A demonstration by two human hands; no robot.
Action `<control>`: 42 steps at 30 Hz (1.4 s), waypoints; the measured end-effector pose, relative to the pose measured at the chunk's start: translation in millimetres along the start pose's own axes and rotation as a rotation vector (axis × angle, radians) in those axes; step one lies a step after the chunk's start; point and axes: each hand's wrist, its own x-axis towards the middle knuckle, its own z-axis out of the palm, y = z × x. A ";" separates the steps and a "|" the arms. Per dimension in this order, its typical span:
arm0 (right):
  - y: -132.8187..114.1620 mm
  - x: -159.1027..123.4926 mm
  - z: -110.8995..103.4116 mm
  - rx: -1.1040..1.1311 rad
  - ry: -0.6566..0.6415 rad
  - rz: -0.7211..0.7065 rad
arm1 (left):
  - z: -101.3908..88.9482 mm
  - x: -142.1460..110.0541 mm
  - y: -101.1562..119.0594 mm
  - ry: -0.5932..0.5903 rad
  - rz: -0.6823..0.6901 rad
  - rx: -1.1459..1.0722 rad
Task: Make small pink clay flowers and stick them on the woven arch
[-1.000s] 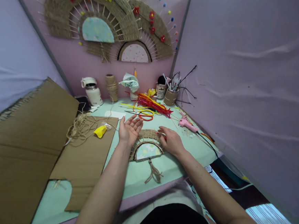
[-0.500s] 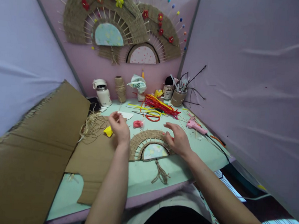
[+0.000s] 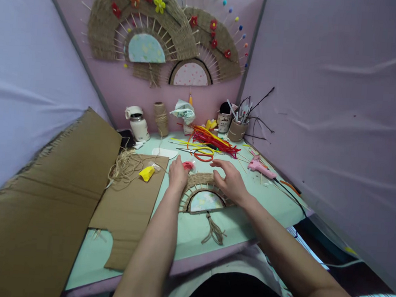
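A small half-round fan (image 3: 200, 180) of woven twine on thin sticks lies on the table, with a pale patterned half-circle (image 3: 205, 201) at its centre and a twine tassel (image 3: 214, 231) below. My left hand (image 3: 178, 176) is over the fan's left edge, its fingers stretched forward beside a red lump in clear wrap (image 3: 188, 165); the thumb is hidden. At the fan's right side, my right hand (image 3: 230, 182) hovers with thumb and fingers apart, nothing between them. Just beyond lie orange-handled scissors (image 3: 202, 155).
Cardboard (image 3: 127, 211) covers the left side, bearing tangled twine (image 3: 125, 166) and a yellow packet (image 3: 146, 173). A pink glue gun (image 3: 261, 167) with its cord lies right. Behind are pipe cleaners (image 3: 215, 141), a twine spool (image 3: 160, 119) and a white bottle (image 3: 138, 124). Larger fans (image 3: 104, 31) hang behind.
My left hand has moved right and slightly down, from above the cardboard to the fan's left edge, uncovering the yellow packet. My right hand has shifted slightly left.
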 end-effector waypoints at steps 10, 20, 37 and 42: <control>0.0 62.7 47.9 -0.069 -0.174 -0.014 | 2.0 -6.6 8.5 0.165 0.313 0.083; 1.4 66.0 61.7 0.297 -0.134 0.332 | 1.3 -9.5 13.9 0.160 0.292 0.074; -2.4 54.6 54.5 0.948 -0.085 0.779 | -6.2 -7.0 19.6 0.097 0.219 -0.385; -5.4 52.0 56.5 1.001 -0.084 0.778 | -5.3 -12.2 24.3 0.063 0.277 -0.430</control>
